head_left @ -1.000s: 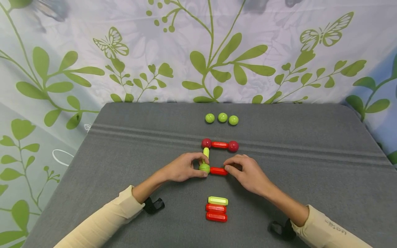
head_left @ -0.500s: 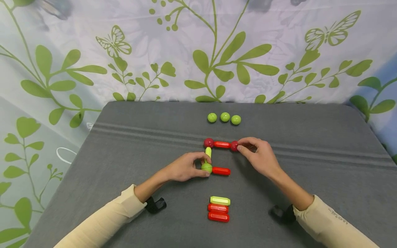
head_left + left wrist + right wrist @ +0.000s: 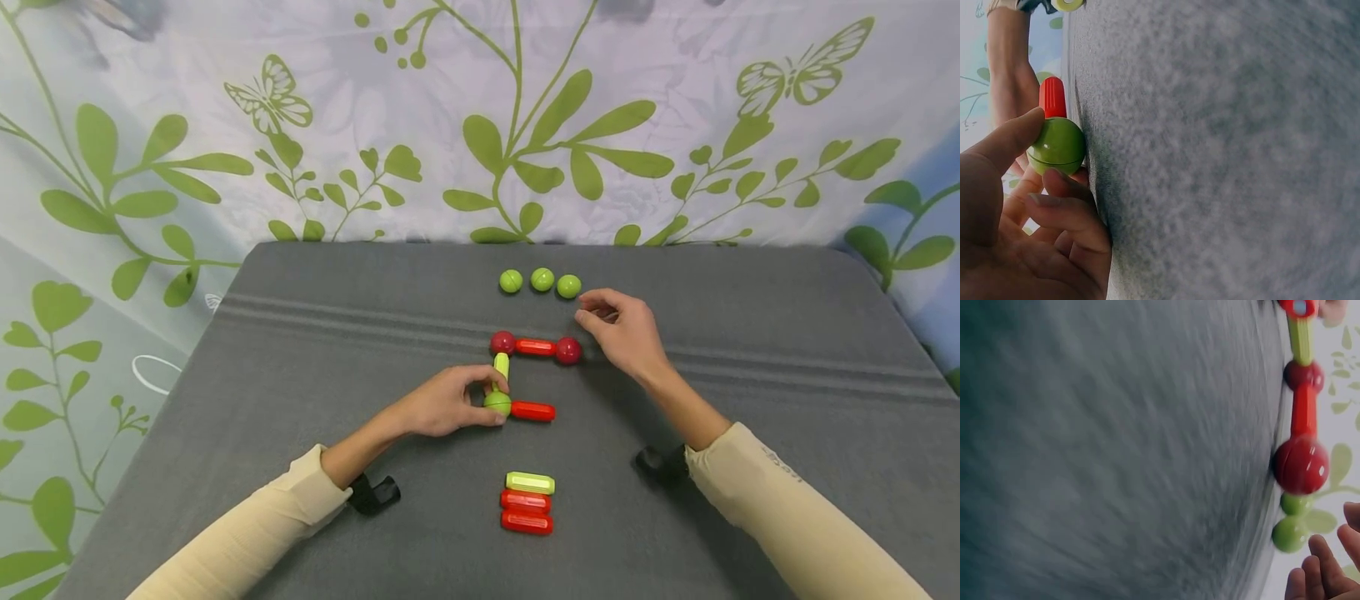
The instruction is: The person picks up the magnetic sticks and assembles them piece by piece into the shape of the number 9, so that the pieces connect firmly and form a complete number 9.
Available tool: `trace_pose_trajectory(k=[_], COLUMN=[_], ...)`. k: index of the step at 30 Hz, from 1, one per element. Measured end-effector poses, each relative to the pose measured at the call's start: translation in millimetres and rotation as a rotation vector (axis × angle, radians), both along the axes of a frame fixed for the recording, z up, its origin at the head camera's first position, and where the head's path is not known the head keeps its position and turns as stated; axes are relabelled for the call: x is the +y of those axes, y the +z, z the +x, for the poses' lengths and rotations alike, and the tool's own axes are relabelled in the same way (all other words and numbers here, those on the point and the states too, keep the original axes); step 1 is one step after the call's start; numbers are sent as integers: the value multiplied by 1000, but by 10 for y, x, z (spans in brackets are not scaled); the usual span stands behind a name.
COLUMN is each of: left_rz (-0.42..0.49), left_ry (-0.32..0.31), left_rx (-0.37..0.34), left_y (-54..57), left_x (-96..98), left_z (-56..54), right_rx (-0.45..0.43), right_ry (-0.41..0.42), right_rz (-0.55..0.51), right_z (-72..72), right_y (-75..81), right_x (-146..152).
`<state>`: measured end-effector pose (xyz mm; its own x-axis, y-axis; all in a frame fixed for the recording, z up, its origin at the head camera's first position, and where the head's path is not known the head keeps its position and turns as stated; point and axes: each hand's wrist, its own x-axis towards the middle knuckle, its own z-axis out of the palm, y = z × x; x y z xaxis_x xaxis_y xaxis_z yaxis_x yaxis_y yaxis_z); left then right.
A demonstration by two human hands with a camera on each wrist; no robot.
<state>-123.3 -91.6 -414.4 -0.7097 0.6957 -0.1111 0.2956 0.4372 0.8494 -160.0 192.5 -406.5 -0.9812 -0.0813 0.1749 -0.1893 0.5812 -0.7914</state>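
My left hand (image 3: 448,402) pinches a green ball (image 3: 496,405) at the corner of a joined ball-and-stick shape; the left wrist view shows thumb and fingers around the green ball (image 3: 1057,147). From it a red stick (image 3: 534,411) points right, its far end free. A yellow-green stick (image 3: 502,363), partly covered by my fingers, runs up to a dark red ball (image 3: 502,342). Another red stick (image 3: 536,347) links that to a second dark red ball (image 3: 567,350). My right hand (image 3: 624,332) holds nothing, fingers relaxed, just right of the nearest loose green ball (image 3: 568,287).
Two more green balls (image 3: 511,281) lie in that back row. Nearer the front, a yellow-green stick (image 3: 530,482) and two red sticks (image 3: 526,522) are stacked side by side. Everything rests on a grey cloth-covered table (image 3: 300,467), with a leaf-patterned curtain (image 3: 420,108) behind it.
My right hand has left the free end of the lower red stick, reached the right dark red ball, then moved further back toward the loose green balls. The left hand keeps its hold.
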Motion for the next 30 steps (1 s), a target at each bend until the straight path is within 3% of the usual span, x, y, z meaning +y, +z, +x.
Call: trace_pose_trajectory(k=[8,13,19,30], left_rz=[-1,-2,-6,-2], left_ry=[-2,2,6,-1], left_rx=[9,12,20,17], left_y=[10,-4,-20,-17], left_x=[-8,-6,9,2], left_z=[-4,-5,-12,-9], right_rx=[-82,-108,-115,-123], right_ry=[-23,-30,-15,-14], right_rz=[96,195,273,284], right_z=[-346,-489,-563,-598], right_y=[37,44,19,-14], right_x=[-8,-54,-70,-92])
